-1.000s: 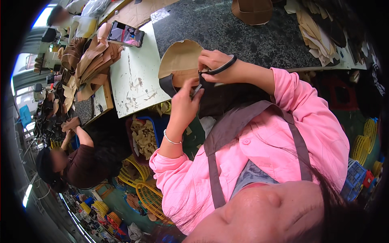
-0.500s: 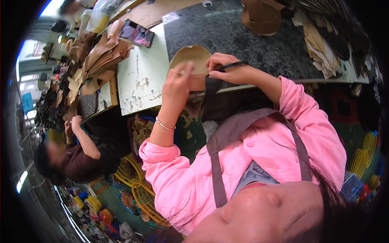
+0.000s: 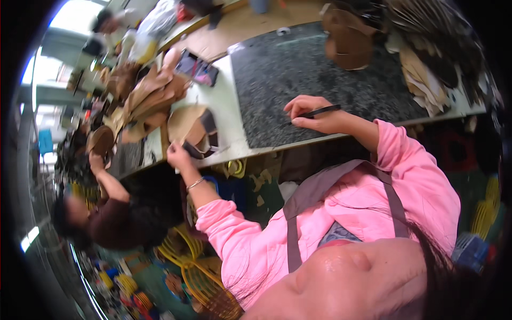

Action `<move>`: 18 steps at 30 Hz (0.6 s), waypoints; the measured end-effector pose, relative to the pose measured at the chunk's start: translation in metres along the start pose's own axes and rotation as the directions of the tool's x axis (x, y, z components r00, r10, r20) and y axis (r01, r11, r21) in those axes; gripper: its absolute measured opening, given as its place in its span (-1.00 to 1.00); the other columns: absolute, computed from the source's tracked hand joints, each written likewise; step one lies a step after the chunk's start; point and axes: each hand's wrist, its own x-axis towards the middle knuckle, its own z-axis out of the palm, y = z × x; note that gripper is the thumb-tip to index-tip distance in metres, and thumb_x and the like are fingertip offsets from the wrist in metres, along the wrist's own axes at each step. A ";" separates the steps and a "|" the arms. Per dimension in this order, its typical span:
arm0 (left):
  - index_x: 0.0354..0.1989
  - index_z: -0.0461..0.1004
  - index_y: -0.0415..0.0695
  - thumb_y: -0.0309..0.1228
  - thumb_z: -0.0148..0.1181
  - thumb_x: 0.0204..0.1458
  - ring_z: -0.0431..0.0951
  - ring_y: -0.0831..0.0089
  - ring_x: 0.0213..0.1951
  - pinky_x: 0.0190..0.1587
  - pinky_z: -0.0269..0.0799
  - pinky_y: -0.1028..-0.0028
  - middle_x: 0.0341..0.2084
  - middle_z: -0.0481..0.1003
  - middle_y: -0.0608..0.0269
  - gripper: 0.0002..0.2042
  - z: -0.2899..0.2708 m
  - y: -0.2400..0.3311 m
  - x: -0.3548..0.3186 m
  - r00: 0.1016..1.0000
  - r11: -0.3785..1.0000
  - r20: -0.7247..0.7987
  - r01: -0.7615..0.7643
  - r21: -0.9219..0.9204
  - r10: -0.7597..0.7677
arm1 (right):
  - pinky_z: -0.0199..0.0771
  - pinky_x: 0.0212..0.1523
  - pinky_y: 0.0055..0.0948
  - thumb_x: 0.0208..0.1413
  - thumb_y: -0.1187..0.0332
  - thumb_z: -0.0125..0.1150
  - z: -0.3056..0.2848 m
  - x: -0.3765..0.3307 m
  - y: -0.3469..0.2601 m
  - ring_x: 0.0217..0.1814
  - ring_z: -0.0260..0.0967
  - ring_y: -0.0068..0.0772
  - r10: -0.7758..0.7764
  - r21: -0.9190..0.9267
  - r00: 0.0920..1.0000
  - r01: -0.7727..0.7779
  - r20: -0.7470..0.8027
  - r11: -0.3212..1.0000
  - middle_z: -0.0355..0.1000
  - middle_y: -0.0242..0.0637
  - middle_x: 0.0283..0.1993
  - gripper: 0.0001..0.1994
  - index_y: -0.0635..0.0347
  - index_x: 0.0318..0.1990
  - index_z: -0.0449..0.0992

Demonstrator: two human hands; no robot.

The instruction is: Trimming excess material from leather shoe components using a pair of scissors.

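Observation:
My left hand [image 3: 178, 155] grips the near edge of a tan and dark leather shoe-upper piece [image 3: 191, 127], which lies on the white table [image 3: 224, 112] left of the dark speckled cutting mat [image 3: 298, 69]. Over the mat's near edge, my right hand [image 3: 313, 116] rests with a thin black pen-like tool [image 3: 320, 111] held between its fingers. The two hands are well apart. Pink sleeves cover both forearms.
A pile of tan leather pieces [image 3: 146, 98] and a phone [image 3: 197, 68] lie at the table's far left. Brown cut pieces [image 3: 349, 40] and stacked pieces [image 3: 426, 69] sit at the mat's far and right sides. A co-worker [image 3: 101, 218] works at left. Yellow baskets [image 3: 192, 272] stand below.
The hands were together on the leather piece. My left hand has carried it left onto the white table, and my right hand has settled on the mat with the black tool.

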 end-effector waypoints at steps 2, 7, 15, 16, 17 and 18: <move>0.13 0.64 -0.31 -0.15 0.36 0.26 0.72 -0.12 -0.02 0.05 0.59 0.07 -0.07 0.71 -0.20 -0.54 -0.008 -0.015 0.016 0.993 0.995 0.096 -0.072 0.067 0.065 | 0.59 0.18 -0.27 0.22 0.37 0.41 -0.014 -0.009 -0.006 0.14 0.59 -0.23 -0.025 -0.098 0.998 0.031 0.062 0.995 0.58 -0.12 0.15 -0.86 0.24 -0.21 0.60; 0.16 0.65 -0.26 -0.47 0.28 0.25 0.71 0.00 -0.02 0.12 0.57 0.16 -0.06 0.72 -0.04 -0.68 0.031 0.182 -0.063 0.911 0.890 -0.063 -0.411 -0.195 0.407 | 0.55 0.20 -0.23 0.18 0.40 0.43 -0.089 -0.067 -0.013 0.15 0.60 -0.11 -0.107 -0.362 0.958 0.003 -0.267 0.932 0.62 -0.13 0.08 -0.87 0.21 -0.22 0.59; 0.29 0.58 -0.15 -0.26 0.30 0.32 0.73 0.38 -0.05 0.06 0.58 0.41 -0.07 0.73 0.06 -0.58 0.152 0.399 -0.215 0.375 0.669 0.569 -0.241 -0.703 0.732 | 0.49 0.17 -0.23 0.10 0.20 0.55 -0.241 0.020 0.020 0.12 0.51 -0.16 -0.210 -0.559 0.708 -0.303 -0.674 0.772 0.56 -0.14 0.06 -0.61 0.18 -0.04 0.55; 0.25 0.58 -0.16 -0.25 0.27 0.34 0.73 0.39 -0.17 -0.05 0.62 0.40 -0.19 0.74 0.09 -0.61 0.183 0.395 -0.221 0.417 0.635 0.518 -0.216 -0.741 0.747 | 0.50 0.09 -0.31 0.07 0.25 0.57 -0.243 0.030 0.014 -0.01 0.52 -0.26 -0.143 -0.513 0.786 -0.242 -0.602 0.823 0.56 -0.21 -0.06 -0.60 0.18 -0.03 0.52; 0.25 0.58 -0.16 -0.25 0.27 0.34 0.73 0.39 -0.17 -0.05 0.62 0.40 -0.19 0.74 0.09 -0.61 0.193 0.390 -0.219 0.436 0.635 0.506 -0.224 -0.740 0.744 | 0.48 0.04 -0.32 0.07 0.30 0.55 -0.227 0.040 -0.005 -0.05 0.48 -0.30 -0.172 -0.524 0.859 -0.126 -0.483 0.842 0.53 -0.25 -0.12 -0.62 0.19 -0.07 0.48; 0.16 0.59 -0.12 -0.21 0.26 0.36 0.62 0.46 -0.32 -0.22 0.54 0.44 -0.34 0.64 0.22 -0.68 0.199 0.379 -0.212 0.351 0.764 0.804 0.284 -0.580 0.480 | 0.47 -0.01 -0.33 0.06 0.34 0.53 -0.194 0.048 -0.032 -0.10 0.45 -0.35 -0.208 -0.515 0.920 0.008 -0.332 0.857 0.49 -0.29 -0.18 -0.65 0.20 -0.10 0.45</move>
